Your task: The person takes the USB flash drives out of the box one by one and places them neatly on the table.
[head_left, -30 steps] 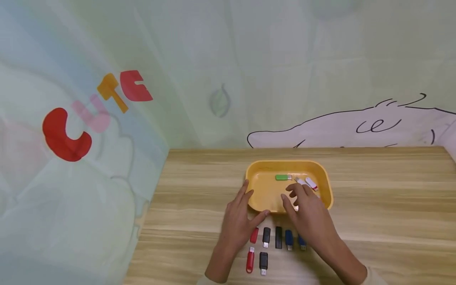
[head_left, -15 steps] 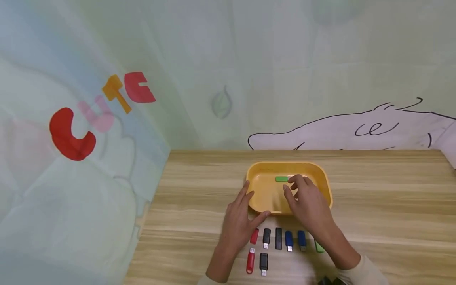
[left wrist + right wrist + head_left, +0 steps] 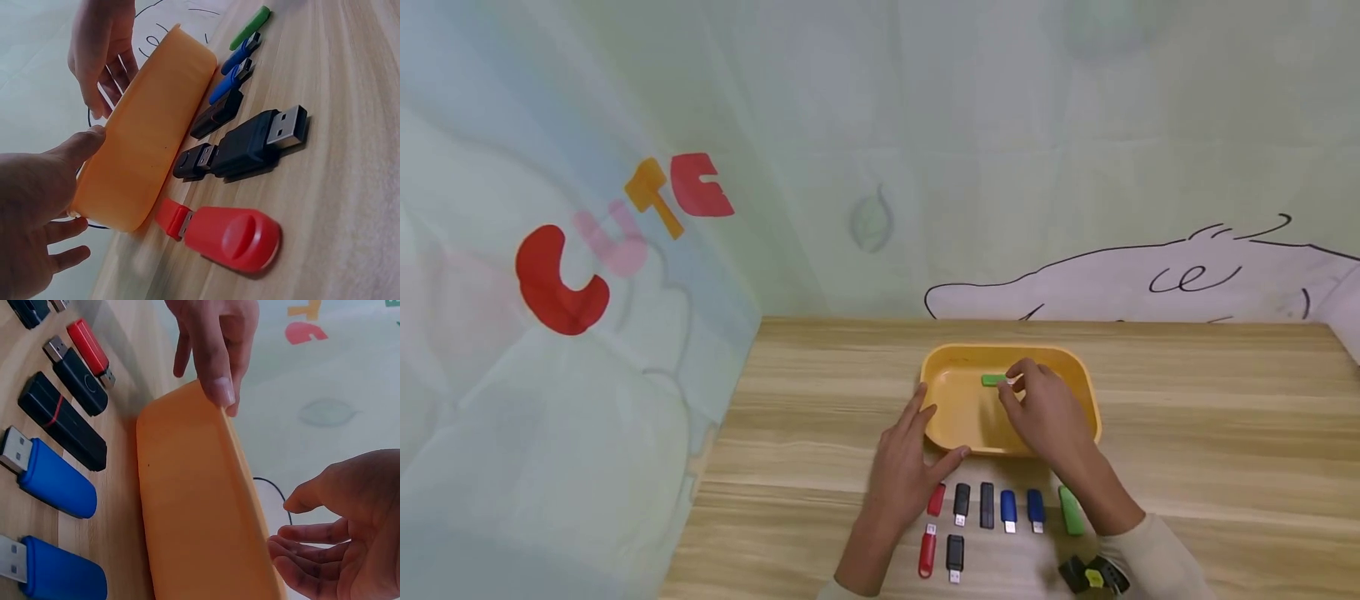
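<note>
An orange-yellow tray (image 3: 951, 400) stands on the wooden table. My left hand (image 3: 906, 471) rests on its front left corner, thumb on the front rim and fingers spread along the left side. My right hand (image 3: 1051, 417) reaches over the tray with bent fingers. In the right wrist view, the right hand (image 3: 350, 534) shows thumb and fingers apart, with nothing visible between them. A green USB stick (image 3: 992, 380) lies in the tray, just left of the right fingertips. The right hand hides the tray's right part.
Before the tray lies a row of USB sticks: red (image 3: 936, 500), black (image 3: 962, 503), another black (image 3: 987, 505), two blue (image 3: 1008, 510) and green (image 3: 1071, 510). Nearer are a red stick (image 3: 927, 552) and a black stick (image 3: 955, 557). A black-and-yellow object (image 3: 1093, 575) sits by the right sleeve.
My right hand has shifted slightly over the tray, its thumb and index finger drawing closer. It now hides the white sticks seen earlier. The left hand stays on the tray's corner.
</note>
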Demonstrator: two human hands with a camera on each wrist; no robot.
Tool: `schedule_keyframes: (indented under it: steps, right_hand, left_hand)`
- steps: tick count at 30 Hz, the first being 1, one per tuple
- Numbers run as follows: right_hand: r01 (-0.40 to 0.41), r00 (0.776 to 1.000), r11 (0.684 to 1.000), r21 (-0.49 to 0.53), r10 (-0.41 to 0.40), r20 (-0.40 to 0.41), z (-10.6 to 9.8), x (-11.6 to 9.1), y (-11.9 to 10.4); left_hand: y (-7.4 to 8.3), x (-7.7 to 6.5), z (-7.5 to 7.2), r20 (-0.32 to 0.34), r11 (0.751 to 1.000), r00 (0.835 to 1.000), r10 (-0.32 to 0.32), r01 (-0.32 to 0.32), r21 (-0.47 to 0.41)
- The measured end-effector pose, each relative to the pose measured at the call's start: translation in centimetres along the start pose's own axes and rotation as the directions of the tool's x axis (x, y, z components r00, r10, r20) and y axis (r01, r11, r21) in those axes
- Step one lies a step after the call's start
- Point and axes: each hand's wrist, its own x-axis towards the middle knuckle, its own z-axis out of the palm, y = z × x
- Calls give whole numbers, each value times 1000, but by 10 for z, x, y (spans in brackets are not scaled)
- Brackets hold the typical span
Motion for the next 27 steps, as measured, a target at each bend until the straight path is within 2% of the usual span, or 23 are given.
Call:
schedule_keyframes:
  steps: [6,13,20,27]
  right_hand:
    - [-59,997,997,-48,61,46,10,8,0]
    - [-72,995,995,-73,77,60,15,15,-2]
    - [-81,990,994,-69,88,106,20,19,-1]
    - [-66,991,994,-85,76,114,26,22,1]
  left_hand:
    - [-2,-2,0,-6,1000,1000,8,-8,3]
    - [0,-3,-3,-4,1000,1000,-16,16,6]
    - [0,-6,-3,0,999,1000,-31,31,-9]
    - [-2,-8,-5,-15,1000,1000,11,-11,14]
